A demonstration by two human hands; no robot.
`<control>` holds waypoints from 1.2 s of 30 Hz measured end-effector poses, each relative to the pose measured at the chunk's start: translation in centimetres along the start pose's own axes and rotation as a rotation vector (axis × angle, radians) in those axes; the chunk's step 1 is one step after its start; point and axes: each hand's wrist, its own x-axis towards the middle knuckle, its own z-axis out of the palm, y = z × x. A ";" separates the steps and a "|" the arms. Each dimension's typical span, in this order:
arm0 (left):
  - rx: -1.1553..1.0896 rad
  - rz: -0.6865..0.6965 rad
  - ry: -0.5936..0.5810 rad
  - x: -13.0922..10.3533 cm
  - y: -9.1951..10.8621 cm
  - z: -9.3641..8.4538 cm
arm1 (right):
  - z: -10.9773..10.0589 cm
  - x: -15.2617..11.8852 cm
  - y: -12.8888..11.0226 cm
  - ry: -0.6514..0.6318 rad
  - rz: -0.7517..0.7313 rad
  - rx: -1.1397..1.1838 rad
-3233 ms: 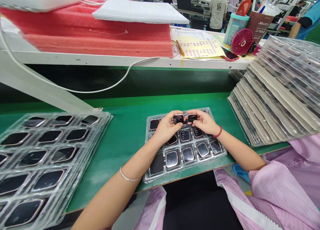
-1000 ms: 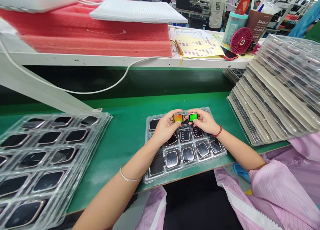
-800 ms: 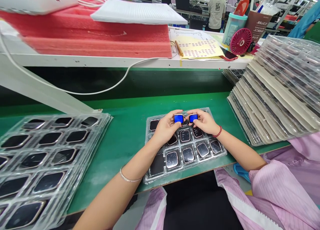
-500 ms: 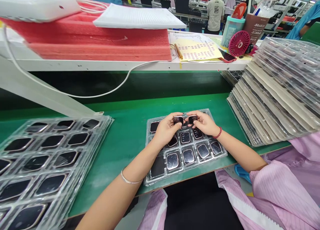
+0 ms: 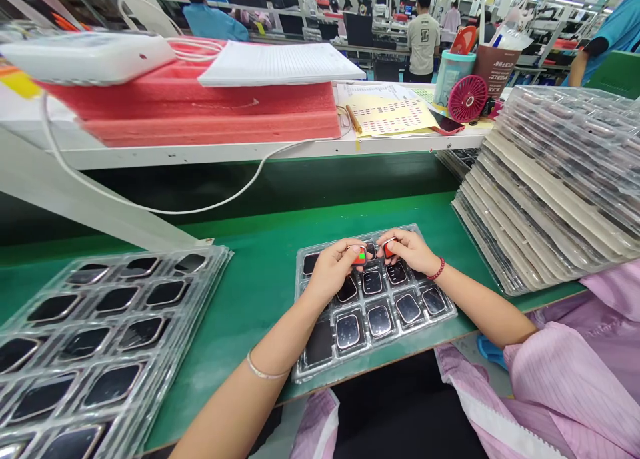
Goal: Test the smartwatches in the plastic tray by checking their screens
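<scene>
- pinching a red-and-green-lit smartwatch (image 5: 362,255): left hand (image 5: 327,270)
- pinching a red-lit smartwatch (image 5: 388,252): right hand (image 5: 414,251)
- both held above the clear plastic tray (image 5: 375,345), their displays dark a moment ago

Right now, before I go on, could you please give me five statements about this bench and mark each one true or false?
1. The left hand and the right hand each hold a smartwatch. True.
2. The red bead bracelet is on the left wrist. False: the red bead bracelet is on the right wrist; the left has a silver bangle.
3. The magenta fan stands in front of the teal cup. True.
4. The lined paper pad lies on the green tabletop. False: the lined paper pad lies on the red foam.
5. The clear plastic tray is under both hands. True.
</scene>
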 end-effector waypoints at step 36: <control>-0.052 0.034 -0.041 -0.1 0.1 0.2 | 0.2 -0.2 -0.3 -0.033 -0.070 -0.098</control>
